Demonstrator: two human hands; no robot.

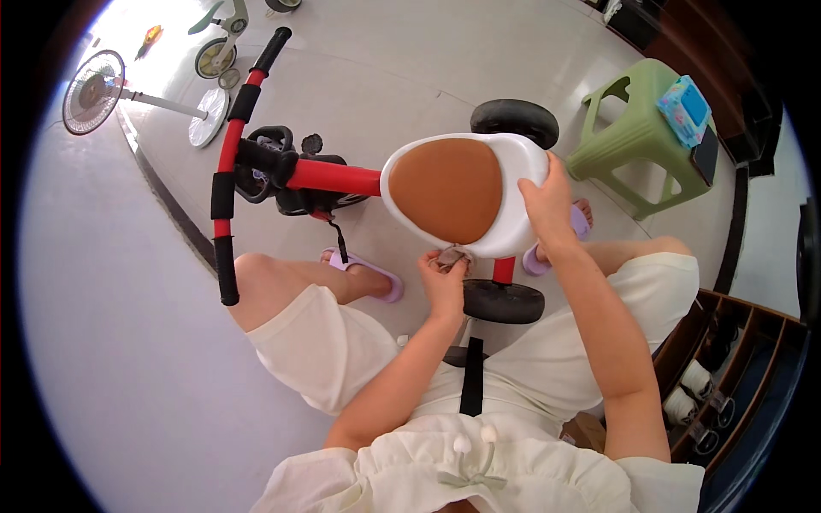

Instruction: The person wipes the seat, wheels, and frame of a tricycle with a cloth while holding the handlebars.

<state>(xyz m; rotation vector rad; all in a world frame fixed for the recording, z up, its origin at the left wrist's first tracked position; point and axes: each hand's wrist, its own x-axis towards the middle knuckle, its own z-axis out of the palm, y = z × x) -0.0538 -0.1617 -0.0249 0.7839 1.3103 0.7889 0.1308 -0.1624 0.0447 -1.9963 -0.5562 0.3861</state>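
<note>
Left head-worn fisheye, looking down over lap [530,372], facing tricycle [445,190] close below

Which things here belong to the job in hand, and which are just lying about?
In use:
red-framed tricycle
its seat, held by the right grip
crumpled cloth, in the left grip

Lying about:
standing fan
green stool
shoe rack
small bike

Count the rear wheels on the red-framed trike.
2: one rear wheel beyond the white-and-brown seat, partly covered by it; the other rear wheel on the near side. Any directly under the seat would be hidden.
</note>
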